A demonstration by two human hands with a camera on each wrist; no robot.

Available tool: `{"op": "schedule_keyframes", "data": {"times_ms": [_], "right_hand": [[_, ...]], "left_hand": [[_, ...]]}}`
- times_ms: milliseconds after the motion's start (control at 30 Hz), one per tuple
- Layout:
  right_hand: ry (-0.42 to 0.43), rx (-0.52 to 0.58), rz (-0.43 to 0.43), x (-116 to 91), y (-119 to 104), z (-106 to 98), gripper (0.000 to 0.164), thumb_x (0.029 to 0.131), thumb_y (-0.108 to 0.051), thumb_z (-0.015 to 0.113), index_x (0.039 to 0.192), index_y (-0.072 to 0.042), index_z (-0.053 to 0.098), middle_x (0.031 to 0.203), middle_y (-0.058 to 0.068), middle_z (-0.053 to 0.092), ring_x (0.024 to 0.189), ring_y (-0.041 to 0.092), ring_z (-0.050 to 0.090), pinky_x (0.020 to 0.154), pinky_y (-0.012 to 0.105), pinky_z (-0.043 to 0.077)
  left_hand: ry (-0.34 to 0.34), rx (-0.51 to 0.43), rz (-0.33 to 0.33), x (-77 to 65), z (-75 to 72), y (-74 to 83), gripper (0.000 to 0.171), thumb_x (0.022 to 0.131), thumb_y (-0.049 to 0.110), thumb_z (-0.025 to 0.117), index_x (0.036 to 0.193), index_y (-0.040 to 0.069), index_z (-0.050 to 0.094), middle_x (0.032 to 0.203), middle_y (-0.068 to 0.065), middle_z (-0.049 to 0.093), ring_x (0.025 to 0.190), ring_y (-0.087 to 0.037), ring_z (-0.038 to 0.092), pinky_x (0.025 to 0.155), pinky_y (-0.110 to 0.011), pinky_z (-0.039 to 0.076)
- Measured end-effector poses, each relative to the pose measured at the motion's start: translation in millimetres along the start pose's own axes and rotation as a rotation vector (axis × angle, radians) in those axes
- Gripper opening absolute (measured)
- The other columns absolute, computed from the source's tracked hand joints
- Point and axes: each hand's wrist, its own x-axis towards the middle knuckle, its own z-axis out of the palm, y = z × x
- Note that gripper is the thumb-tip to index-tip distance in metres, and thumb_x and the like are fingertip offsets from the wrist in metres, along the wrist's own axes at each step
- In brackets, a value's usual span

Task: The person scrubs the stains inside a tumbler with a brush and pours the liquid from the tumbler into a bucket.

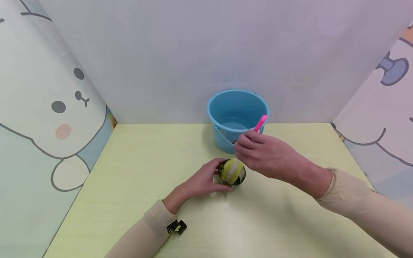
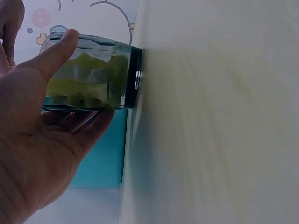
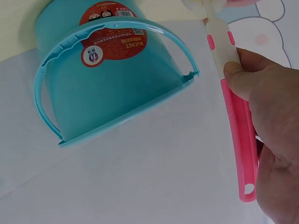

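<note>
A small dark glass cup (image 1: 238, 178) stands on the pale yellow table (image 1: 135, 172). My left hand (image 1: 203, 181) grips its side, thumb and fingers curled round the glass (image 2: 93, 74). A yellow and white sponge head (image 1: 231, 170) of a brush sits in the cup's mouth; the yellow sponge shows through the glass wall in the left wrist view. My right hand (image 1: 262, 154) holds the brush's pink and white handle (image 3: 233, 112) above the cup, the pink end (image 1: 260, 123) pointing up and back.
A light blue plastic bucket (image 1: 237, 116) with a handle (image 3: 46, 88) and a red label stands just behind the cup, with a little water inside. White and cartoon-printed walls enclose the table at the back and both sides.
</note>
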Motion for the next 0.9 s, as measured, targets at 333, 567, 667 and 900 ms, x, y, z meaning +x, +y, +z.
{"op": "schedule_keyframes", "data": {"times_ms": [333, 567, 667, 900], "right_hand": [[-0.071, 0.064, -0.002, -2, 4, -3, 0.056, 0.077, -0.016, 0.098, 0.122, 0.002, 0.071, 0.109, 0.017, 0.062, 0.100, 0.033, 0.052, 0.089, 0.038, 0.048], [-0.088, 0.097, -0.010, -1, 5, -11, 0.060, 0.071, -0.021, 0.101, 0.118, 0.001, 0.072, 0.114, 0.018, 0.064, 0.103, 0.034, 0.054, 0.093, 0.039, 0.049], [-0.089, 0.102, -0.014, -1, 5, -14, 0.057, 0.071, -0.021, 0.101, 0.115, 0.000, 0.072, 0.114, 0.018, 0.063, 0.105, 0.034, 0.054, 0.094, 0.040, 0.049], [-0.062, 0.082, -0.029, 0, 0, -16, 0.048, 0.076, -0.014, 0.098, 0.113, 0.001, 0.070, 0.110, 0.018, 0.062, 0.107, 0.035, 0.054, 0.096, 0.039, 0.048]], "left_hand": [[-0.001, -0.023, -0.003, 1.0, -0.1, -0.4, 0.087, 0.083, 0.027, 0.095, 0.153, 0.014, 0.045, 0.143, 0.002, 0.057, 0.127, -0.012, 0.058, 0.107, -0.029, 0.051], [-0.006, -0.013, -0.014, 0.9, 0.5, 0.0, 0.086, 0.083, 0.029, 0.095, 0.151, 0.014, 0.046, 0.142, 0.003, 0.057, 0.128, -0.012, 0.058, 0.108, -0.030, 0.051], [-0.007, -0.009, -0.018, 1.0, 0.8, 0.0, 0.086, 0.082, 0.031, 0.095, 0.151, 0.015, 0.046, 0.141, 0.004, 0.057, 0.128, -0.012, 0.058, 0.108, -0.030, 0.051], [-0.007, -0.018, -0.006, 1.2, 0.5, 1.1, 0.086, 0.082, 0.027, 0.096, 0.151, 0.014, 0.046, 0.141, 0.004, 0.058, 0.128, -0.012, 0.057, 0.107, -0.030, 0.051]]}}
